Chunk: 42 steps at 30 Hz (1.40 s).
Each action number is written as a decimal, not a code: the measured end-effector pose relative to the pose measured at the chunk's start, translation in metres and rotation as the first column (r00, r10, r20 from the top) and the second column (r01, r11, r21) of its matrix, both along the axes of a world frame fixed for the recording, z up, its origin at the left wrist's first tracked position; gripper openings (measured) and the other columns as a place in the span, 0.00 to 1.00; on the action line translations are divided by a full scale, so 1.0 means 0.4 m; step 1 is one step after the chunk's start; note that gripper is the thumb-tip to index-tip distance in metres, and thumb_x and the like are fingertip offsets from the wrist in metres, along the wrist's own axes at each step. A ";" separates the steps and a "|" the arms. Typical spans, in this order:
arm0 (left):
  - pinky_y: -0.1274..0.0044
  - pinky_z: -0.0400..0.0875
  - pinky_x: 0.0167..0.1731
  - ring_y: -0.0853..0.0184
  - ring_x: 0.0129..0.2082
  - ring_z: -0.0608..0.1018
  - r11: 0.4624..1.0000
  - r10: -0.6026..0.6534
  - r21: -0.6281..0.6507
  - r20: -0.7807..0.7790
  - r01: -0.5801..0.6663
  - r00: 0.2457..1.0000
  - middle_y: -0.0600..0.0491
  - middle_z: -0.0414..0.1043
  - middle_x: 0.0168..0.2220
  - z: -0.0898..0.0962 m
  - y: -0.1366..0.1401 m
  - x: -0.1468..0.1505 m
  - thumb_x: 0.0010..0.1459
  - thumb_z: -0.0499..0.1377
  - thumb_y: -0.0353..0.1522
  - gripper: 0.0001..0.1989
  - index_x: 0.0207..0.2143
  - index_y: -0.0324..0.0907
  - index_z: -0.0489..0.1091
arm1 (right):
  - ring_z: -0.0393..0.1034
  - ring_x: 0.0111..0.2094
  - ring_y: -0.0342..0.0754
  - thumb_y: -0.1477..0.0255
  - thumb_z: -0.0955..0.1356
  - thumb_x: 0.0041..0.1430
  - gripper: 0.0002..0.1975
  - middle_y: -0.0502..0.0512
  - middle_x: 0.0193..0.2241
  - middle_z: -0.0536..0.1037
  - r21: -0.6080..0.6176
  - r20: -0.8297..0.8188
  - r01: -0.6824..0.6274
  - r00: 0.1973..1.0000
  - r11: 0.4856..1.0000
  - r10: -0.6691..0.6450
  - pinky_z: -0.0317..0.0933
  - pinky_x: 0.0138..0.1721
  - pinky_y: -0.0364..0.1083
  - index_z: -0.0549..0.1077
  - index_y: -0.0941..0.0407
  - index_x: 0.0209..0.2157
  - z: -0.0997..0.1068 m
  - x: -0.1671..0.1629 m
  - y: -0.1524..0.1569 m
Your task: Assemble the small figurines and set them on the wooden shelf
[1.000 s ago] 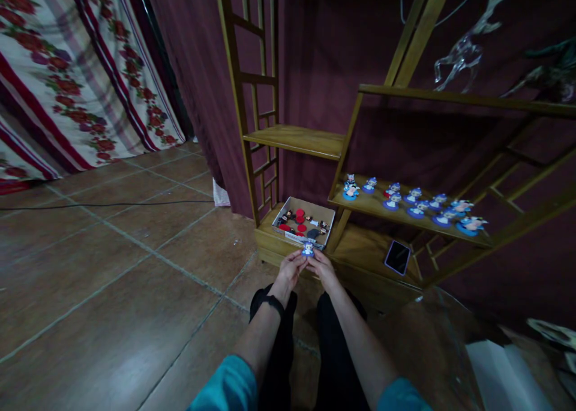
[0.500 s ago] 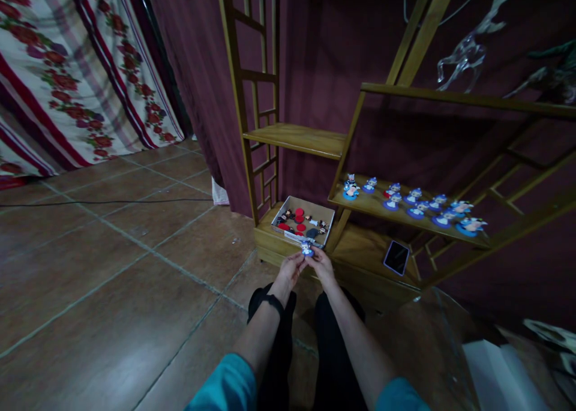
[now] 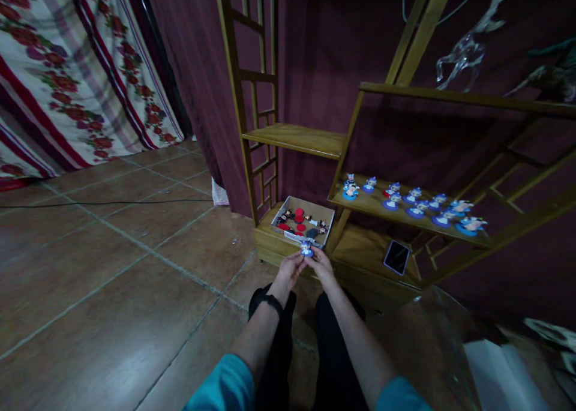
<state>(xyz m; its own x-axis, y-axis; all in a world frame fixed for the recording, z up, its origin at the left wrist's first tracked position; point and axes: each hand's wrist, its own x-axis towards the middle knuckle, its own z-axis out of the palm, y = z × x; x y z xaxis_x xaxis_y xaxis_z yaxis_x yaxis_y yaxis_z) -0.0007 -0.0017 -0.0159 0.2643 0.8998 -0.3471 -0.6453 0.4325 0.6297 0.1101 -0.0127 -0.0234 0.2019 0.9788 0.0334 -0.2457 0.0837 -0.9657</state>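
Note:
Between my two hands is a small purple-and-white figurine on a round purple base, held upright just in front of a cardboard box. My left hand grips its base from the left, and my right hand pinches it from the right. Inside the shallow box lie several loose figurine parts and red discs. To the right, several finished-looking figurines with purple or blue bases stand in rows on a wooden shelf.
A dark-screened phone or tablet lies on the lower shelf. Wooden uprights frame the shelving. A clear horse ornament stands on the upper right shelf. A thin cable crosses the tiled floor, and a white box sits at lower right.

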 end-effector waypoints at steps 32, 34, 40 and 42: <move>0.78 0.72 0.28 0.71 0.23 0.76 0.993 0.073 -0.087 -0.101 -0.082 0.992 0.50 0.73 0.25 0.013 -0.004 0.003 0.47 0.59 0.23 0.10 0.35 0.36 0.68 | 0.69 0.42 0.51 0.73 0.72 0.34 0.29 0.55 0.42 0.74 -0.094 -0.145 -0.126 0.983 0.988 0.111 0.64 0.40 0.49 0.68 0.53 0.44 0.041 0.004 -0.024; 0.78 0.72 0.29 0.70 0.24 0.76 0.991 0.096 -0.084 -0.095 -0.104 0.991 0.50 0.73 0.25 0.013 -0.004 0.004 0.46 0.60 0.22 0.11 0.34 0.36 0.68 | 0.69 0.41 0.52 0.72 0.72 0.34 0.29 0.55 0.42 0.74 -0.106 -0.144 -0.099 0.986 0.989 0.083 0.64 0.39 0.49 0.68 0.53 0.43 0.039 0.004 -0.024; 0.74 0.73 0.33 0.69 0.27 0.77 0.989 0.130 -0.063 -0.065 -0.134 0.989 0.50 0.74 0.28 0.005 -0.002 0.006 0.45 0.60 0.19 0.16 0.38 0.37 0.66 | 0.71 0.37 0.52 0.69 0.72 0.33 0.25 0.56 0.37 0.76 -0.134 -0.108 -0.044 0.994 0.990 0.029 0.65 0.36 0.50 0.69 0.54 0.40 0.023 0.007 -0.016; 0.74 0.73 0.35 0.68 0.29 0.77 0.992 0.102 -0.064 -0.057 -0.106 0.993 0.48 0.74 0.30 0.003 0.000 0.007 0.45 0.60 0.19 0.15 0.38 0.36 0.67 | 0.71 0.35 0.51 0.69 0.72 0.33 0.25 0.55 0.35 0.76 -0.145 -0.099 -0.034 0.995 0.989 0.019 0.65 0.35 0.49 0.70 0.54 0.39 0.019 0.009 -0.014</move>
